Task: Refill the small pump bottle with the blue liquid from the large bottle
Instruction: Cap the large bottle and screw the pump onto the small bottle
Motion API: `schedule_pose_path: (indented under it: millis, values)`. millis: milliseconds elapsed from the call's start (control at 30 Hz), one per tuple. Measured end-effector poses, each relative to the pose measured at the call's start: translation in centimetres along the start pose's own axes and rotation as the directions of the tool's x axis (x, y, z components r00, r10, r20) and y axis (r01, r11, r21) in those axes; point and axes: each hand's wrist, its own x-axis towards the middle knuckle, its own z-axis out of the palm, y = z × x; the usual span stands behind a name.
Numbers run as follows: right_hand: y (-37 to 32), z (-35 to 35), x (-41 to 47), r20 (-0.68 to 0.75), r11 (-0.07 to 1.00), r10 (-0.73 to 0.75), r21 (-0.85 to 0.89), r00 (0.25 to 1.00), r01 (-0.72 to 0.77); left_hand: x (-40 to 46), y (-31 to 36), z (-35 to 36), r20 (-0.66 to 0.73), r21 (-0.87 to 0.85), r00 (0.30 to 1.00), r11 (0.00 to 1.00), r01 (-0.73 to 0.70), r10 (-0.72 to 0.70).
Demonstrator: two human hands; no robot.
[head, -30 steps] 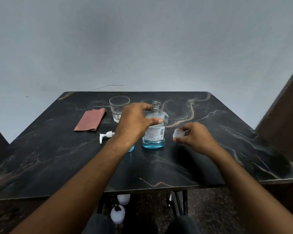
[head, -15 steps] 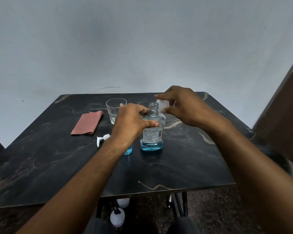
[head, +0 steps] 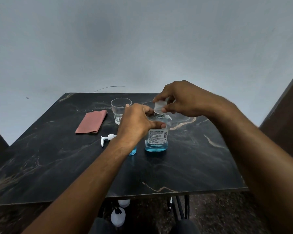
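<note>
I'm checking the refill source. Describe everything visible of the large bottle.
The large bottle is clear plastic, standing upright on the black table, with a shallow layer of blue liquid at its base and a white printed label. The left hand grips its shoulder; the right hand holds a translucent cap on its neck.

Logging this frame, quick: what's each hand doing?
Left hand: grips the large bottle.
Right hand: pinches the clear cap at the bottle's neck.

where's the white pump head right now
In the head view the white pump head lies on the black table, left of the left hand, just in front of the folded pink cloth.
</note>
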Motion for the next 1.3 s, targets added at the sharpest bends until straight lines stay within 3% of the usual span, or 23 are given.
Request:
schedule_pose_path:
  millis: [133,233,333,400,467,533,767,1300]
  values:
    - [-0.4,0.1,0.9,-0.055,0.997,0.077,-0.010,0.996,-0.077,0.1,0.0,0.1,-0.019,0.035,1.000,0.999,0.007,-0.006]
    - [-0.6,1.0,1.7,-0.142,0.957,0.173,-0.211,0.975,-0.201,0.2,0.0,0.0,-0.022,0.032,0.999,0.999,0.024,-0.023]
    - [-0.5,1.3,1.4,-0.240,0.904,0.168,-0.350,0.956,-0.246,0.3,-0.2,0.1,-0.021,-0.002,1.000,1.000,0.009,-0.009]
    - [0.1,0.8,1.0,-0.247,0.951,0.154,-0.225,0.957,-0.211,0.3,-0.3,0.2,-0.034,0.010,0.999,1.000,0.012,-0.012]
    - [0.4,0.1,0.6,-0.117,0.995,0.098,0.036,0.988,-0.094,0.4,-0.3,0.2,-0.026,0.014,1.000,1.000,0.004,-0.004]
    - [0.5,-0.2,0.4,-0.007,0.989,0.028,0.143,1.000,-0.027,0.3,-0.2,0.1,-0.014,0.017,1.000,1.000,0.002,-0.002]
    - [0.1,0.8,1.1,-0.096,0.988,0.091,0.135,0.991,-0.078,-0.2,0.1,-0.1,-0.019,0.035,1.000,0.999,-0.001,0.001]
    - [-1.0,0.7,0.6,-0.067,0.990,0.137,0.034,0.988,-0.135,-0.5,0.3,0.4,-0.015,0.128,0.999,0.991,-0.050,0.052]
